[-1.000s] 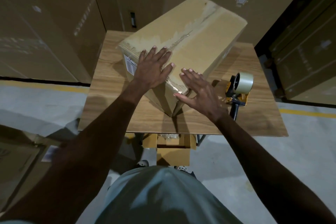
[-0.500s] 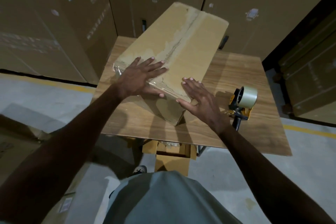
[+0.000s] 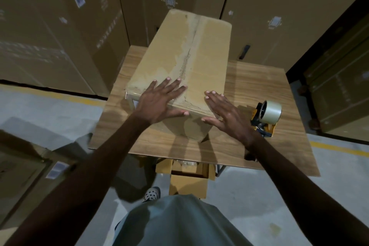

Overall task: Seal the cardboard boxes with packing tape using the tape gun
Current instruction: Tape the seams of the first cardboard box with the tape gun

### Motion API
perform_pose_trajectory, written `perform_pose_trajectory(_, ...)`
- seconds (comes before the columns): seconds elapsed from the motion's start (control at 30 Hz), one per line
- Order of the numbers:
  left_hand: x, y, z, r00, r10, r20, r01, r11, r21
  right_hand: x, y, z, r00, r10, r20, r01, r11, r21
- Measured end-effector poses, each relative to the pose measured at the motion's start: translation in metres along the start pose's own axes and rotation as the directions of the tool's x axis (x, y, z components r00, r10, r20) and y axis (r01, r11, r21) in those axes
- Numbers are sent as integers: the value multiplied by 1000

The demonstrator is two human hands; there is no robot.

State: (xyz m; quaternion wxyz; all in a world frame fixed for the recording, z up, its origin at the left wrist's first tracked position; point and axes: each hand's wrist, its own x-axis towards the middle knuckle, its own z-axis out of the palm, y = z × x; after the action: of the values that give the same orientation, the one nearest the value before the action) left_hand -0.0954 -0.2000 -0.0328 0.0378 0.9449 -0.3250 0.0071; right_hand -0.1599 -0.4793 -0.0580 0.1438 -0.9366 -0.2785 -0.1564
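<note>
At frame centre, the long brown cardboard box [image 3: 179,70] lies on the wooden table [image 3: 257,84]. The left hand [image 3: 157,102] and right hand [image 3: 225,112] press flat, fingers spread, gripping nothing (smoothing tape, seemingly). Next likely needs the yellow tape gun [image 3: 266,118], lying at right.

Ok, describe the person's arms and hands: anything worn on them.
Both forearms are bare up to the frame edge, with no sleeves in view. The left hand and right hand wear no gloves, rings, watch or wristband. Fingernails are short and unpainted.
</note>
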Motion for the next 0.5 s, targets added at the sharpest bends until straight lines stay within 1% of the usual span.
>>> perform_pose_trajectory(0.07,-1,-20,-8,994,103,33,-102,994,-27,2,9,-9,999,-27,41,26,999,27)
perform_pose_trajectory(0.1,-1,-31,-11,991,127,47,-127,992,-13,3,11,-13,998,-26,59,24,999,31)
perform_pose_trajectory(0.2,-4,-51,-13,998,63,29,-64,997,37,10,0,-18,997,30,74,-29,1000,-9)
perform_pose_trajectory(0.27,-7,-47,-9,999,45,-5,-45,998,34,22,-21,-14,988,121,98,-113,990,-82)
perform_pose_trajectory(0.37,-9,-40,-6,1000,22,-14,-22,1000,-18,39,-50,1,958,249,141,-218,955,-203)
perform_pose_trajectory(0.43,-11,-37,-6,1000,-17,-4,17,999,-37,42,-54,7,954,251,165,-209,948,-238)
perform_pose_trajectory(0.5,-11,-30,-3,998,-55,9,55,998,-42,43,-44,4,955,198,221,-148,963,-224)
